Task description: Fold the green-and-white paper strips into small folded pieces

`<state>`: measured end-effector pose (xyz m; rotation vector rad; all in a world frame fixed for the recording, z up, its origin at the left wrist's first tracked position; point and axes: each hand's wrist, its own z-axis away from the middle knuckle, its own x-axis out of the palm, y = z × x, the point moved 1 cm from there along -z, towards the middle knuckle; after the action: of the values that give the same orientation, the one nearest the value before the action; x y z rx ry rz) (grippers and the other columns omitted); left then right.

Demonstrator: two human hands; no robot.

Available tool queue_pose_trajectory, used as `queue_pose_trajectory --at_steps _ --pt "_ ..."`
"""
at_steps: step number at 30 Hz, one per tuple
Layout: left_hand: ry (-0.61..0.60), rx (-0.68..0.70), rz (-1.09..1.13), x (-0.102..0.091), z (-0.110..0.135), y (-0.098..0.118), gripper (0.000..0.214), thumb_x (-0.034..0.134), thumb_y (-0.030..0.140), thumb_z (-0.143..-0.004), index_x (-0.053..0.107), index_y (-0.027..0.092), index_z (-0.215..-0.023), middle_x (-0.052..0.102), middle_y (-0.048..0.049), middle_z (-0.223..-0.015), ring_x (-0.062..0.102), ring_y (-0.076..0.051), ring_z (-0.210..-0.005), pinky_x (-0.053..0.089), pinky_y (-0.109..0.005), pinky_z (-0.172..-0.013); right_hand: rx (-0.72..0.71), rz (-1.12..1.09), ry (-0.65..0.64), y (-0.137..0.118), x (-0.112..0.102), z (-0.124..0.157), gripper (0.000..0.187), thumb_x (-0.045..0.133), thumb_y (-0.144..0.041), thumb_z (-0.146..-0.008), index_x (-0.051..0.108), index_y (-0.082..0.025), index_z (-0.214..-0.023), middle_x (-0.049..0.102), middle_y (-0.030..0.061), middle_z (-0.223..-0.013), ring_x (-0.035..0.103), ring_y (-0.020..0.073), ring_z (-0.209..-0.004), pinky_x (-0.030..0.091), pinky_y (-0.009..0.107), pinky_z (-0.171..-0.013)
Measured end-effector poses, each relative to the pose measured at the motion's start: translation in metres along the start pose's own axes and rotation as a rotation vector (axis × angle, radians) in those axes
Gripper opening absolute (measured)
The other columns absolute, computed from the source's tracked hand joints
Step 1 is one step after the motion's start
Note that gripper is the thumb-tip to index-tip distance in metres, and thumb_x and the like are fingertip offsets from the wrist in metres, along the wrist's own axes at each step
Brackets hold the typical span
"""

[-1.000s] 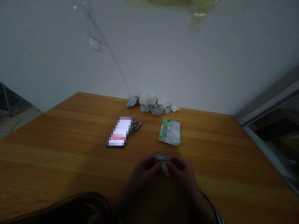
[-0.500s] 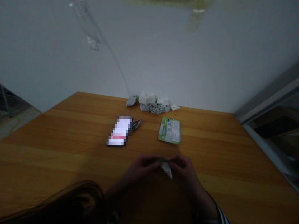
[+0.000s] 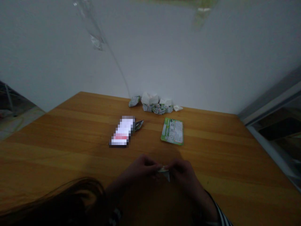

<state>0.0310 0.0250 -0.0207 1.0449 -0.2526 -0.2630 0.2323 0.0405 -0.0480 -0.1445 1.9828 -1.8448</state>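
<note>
Between my two hands is a small piece of pale paper or film [image 3: 166, 173], pinched by the fingertips, with a pointed flap hanging down. My left hand [image 3: 144, 166] grips its left side, thumb and fingers pressed together. On the other side my right hand [image 3: 184, 173] pinches it the same way. The light is dim, so the piece's exact kind is hard to make out. Beyond the hands lies a green and white printed packet [image 3: 172, 131], flat on the wooden table [image 3: 211, 150].
A phone with a lit, pixelated screen [image 3: 122, 131] lies at the left, a small torn wrapper [image 3: 139, 125] against its right edge. Along the wall sit crumpled printed wrappers [image 3: 159, 108], white tissue [image 3: 150, 98] and another crumpled wrapper [image 3: 134, 101]. Dark hair [image 3: 77, 194] covers the lower left.
The fingers have shifted on the small piece, which is now turned and shows less of its pale face. The whole view has moved slightly, while the things on the table stay put.
</note>
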Motion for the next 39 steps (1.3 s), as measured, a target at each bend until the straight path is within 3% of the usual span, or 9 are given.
queue_pose_trajectory --at_steps 9,12,16,23,27,30,33,35,39 --pt "0.204 0.116 -0.114 0.008 -0.002 -0.002 0.031 0.067 0.042 -0.073 0.076 0.014 -0.067 0.072 -0.0028 -0.059 0.061 -0.015 -0.054 0.043 -0.022 -0.054 0.045 -0.062 -0.007 -0.006 0.001 -0.004 0.025 0.055 -0.035 -0.088 0.07 -0.02 -0.102 0.069 0.0007 -0.072 0.06 0.0142 -0.058 0.046 0.022 -0.054" --pt "0.269 0.152 -0.132 0.015 -0.001 0.001 0.025 0.067 0.039 -0.072 0.076 0.015 -0.068 0.071 -0.0013 -0.059 0.061 -0.016 -0.055 0.044 -0.022 -0.055 0.029 0.057 -0.05 -0.005 0.003 -0.005 0.024 0.058 -0.036 -0.086 0.074 -0.018 -0.083 0.071 0.0025 -0.073 0.063 0.0167 -0.066 0.047 0.024 -0.059" --pt "0.273 0.162 -0.129 0.019 -0.004 -0.003 0.027 0.063 0.038 -0.075 0.075 0.016 -0.065 0.071 -0.001 -0.059 0.061 -0.016 -0.057 0.044 -0.022 -0.055 0.049 0.2 0.012 0.002 0.004 -0.005 0.032 0.055 -0.032 -0.087 0.069 -0.017 -0.063 0.063 -0.0007 -0.054 0.055 0.0136 -0.052 0.038 0.021 -0.05" --pt "0.184 0.091 -0.264 0.011 -0.007 -0.005 0.033 0.055 0.037 -0.081 0.072 0.015 -0.063 0.069 -0.0011 -0.057 0.059 -0.016 -0.053 0.04 -0.021 -0.052 0.008 0.366 0.014 -0.003 0.009 -0.001 0.029 0.053 -0.023 -0.087 0.066 -0.017 -0.061 0.064 0.0 -0.056 0.056 0.014 -0.052 0.035 0.023 -0.051" --pt "0.366 0.225 -0.55 0.017 -0.004 -0.011 0.026 0.054 0.026 -0.082 0.069 0.018 -0.062 0.068 -0.0032 -0.061 0.06 -0.018 -0.06 0.038 -0.024 -0.057 -0.005 0.416 0.069 -0.006 0.015 0.001 0.025 0.054 -0.021 -0.086 0.066 -0.018 -0.064 0.066 0.0017 -0.059 0.057 0.0156 -0.054 0.035 0.025 -0.053" --pt "0.508 0.293 -0.647 0.025 -0.002 -0.014 0.025 0.05 0.021 -0.084 0.066 0.019 -0.066 0.068 -0.0047 -0.065 0.059 -0.019 -0.061 0.037 -0.027 -0.059 0.032 0.344 0.125 -0.006 0.018 -0.001 0.026 0.055 -0.025 -0.087 0.067 -0.018 -0.065 0.067 0.0028 -0.061 0.06 0.017 -0.057 0.039 0.025 -0.054" --pt "0.539 0.305 -0.563 0.027 -0.002 -0.011 0.026 0.048 0.025 -0.087 0.065 0.018 -0.069 0.068 -0.0046 -0.067 0.06 -0.019 -0.062 0.04 -0.028 -0.061 0.024 0.114 0.13 -0.007 0.019 -0.003 0.018 0.057 -0.03 -0.087 0.069 -0.019 -0.095 0.073 0.0045 -0.086 0.067 0.0196 -0.077 0.049 0.027 -0.069" --pt "0.507 0.259 -0.429 0.027 -0.003 -0.008 0.028 0.047 0.033 -0.09 0.066 0.017 -0.076 0.068 -0.0041 -0.069 0.061 -0.019 -0.063 0.043 -0.027 -0.061 0.011 -0.029 0.123 -0.006 0.018 -0.005 0.03 0.059 -0.032 -0.086 0.064 -0.02 -0.113 0.072 0.0058 -0.104 0.067 0.0212 -0.093 0.051 0.03 -0.081" --pt "0.365 0.287 -0.302 0.026 -0.004 -0.005 0.031 0.048 0.039 -0.09 0.065 0.02 -0.108 0.073 -0.0042 -0.095 0.066 -0.02 -0.08 0.049 -0.029 -0.074 0.071 -0.167 0.144 0.002 0.014 -0.01 0.029 0.06 -0.038 -0.086 0.07 -0.02 -0.106 0.073 0.0076 -0.106 0.066 0.024 -0.099 0.051 0.036 -0.089"
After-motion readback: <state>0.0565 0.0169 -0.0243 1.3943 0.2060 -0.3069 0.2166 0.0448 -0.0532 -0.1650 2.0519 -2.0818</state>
